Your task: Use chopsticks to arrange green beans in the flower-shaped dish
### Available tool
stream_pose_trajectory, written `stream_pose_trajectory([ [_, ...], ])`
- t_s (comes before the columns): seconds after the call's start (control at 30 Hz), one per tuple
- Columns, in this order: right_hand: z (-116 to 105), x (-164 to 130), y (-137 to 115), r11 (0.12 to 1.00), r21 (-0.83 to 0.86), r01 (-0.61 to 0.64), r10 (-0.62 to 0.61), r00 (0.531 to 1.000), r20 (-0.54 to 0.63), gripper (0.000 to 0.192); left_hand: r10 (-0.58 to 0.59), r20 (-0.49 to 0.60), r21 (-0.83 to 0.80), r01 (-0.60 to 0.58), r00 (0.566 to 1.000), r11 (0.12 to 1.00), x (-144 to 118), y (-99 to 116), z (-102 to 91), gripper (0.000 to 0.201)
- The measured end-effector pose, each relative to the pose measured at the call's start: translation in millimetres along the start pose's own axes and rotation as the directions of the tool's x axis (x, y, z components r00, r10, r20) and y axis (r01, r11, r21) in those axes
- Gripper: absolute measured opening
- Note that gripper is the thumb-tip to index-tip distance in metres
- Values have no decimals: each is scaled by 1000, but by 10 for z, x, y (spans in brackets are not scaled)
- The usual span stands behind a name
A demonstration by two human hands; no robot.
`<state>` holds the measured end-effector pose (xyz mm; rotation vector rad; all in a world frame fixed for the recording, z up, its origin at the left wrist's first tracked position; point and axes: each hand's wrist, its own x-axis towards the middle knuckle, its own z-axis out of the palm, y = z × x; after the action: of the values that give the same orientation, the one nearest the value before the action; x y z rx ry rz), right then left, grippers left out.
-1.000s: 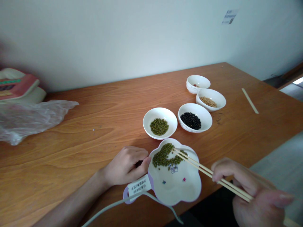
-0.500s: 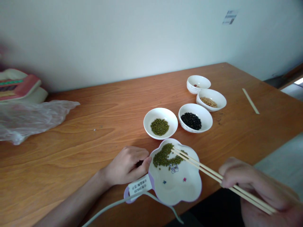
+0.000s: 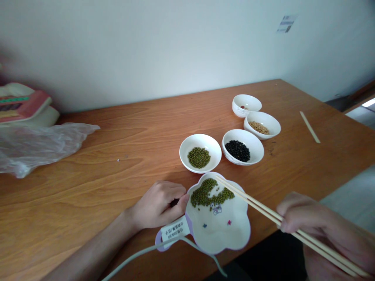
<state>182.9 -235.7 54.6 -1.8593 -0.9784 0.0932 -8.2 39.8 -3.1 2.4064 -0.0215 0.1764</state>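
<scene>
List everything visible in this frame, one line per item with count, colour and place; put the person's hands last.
flower-shaped dish: 1, white with a lilac edge, near table edge, green beans piled in its far part
chopsticks: 1 pair, pale wood, tips over the dish's far rim
round bowls: 4, white, beyond the dish, holding green, black, tan, and very few beans
loose stick: 1, pale, far right of table
plastic bag: 1, clear, left
table: 1, orange-brown wood
left hand: curled against the dish's left rim
right hand: holds the chopsticks
</scene>
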Motion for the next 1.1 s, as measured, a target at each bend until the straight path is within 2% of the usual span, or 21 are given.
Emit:
stream_pose_trajectory([
  [0.07,31,-4,-6,999,43,-2,2,1000,-2,85,1,-4,5,-1,1000,1000,-4,-2,4,30],
  [0.2,146,42,-67,997,-49,59,-61,997,-40,86,8,-15,10,-8,1000,1000,-27,-1,7,31],
  [0.3,173,76,-98,996,-43,73,-73,997,7,86,8,-7,8,-8,1000,1000,-25,-4,4,30],
  [0.57,192,101,-115,999,40,4,-5,1000,11,87,8,4,6,-8,1000,1000,2,3,-5,30],
  [0.67,163,98,-78,999,20,-33,31,998,53,90,7,0,8,-7,1000,1000,-22,3,-1,30],
  [0.73,124,116,-59,998,3,-60,59,991,121,92,4,-1,11,-4,1000,1000,-34,-2,2,29],
  [0.83,82,150,-47,1000,4,-23,22,985,172,92,2,5,4,-2,1000,1000,-32,-11,4,29],
  [1.1,124,92,-51,997,-12,-75,76,992,100,93,4,-8,13,-4,1000,1000,-8,10,-6,30],
])
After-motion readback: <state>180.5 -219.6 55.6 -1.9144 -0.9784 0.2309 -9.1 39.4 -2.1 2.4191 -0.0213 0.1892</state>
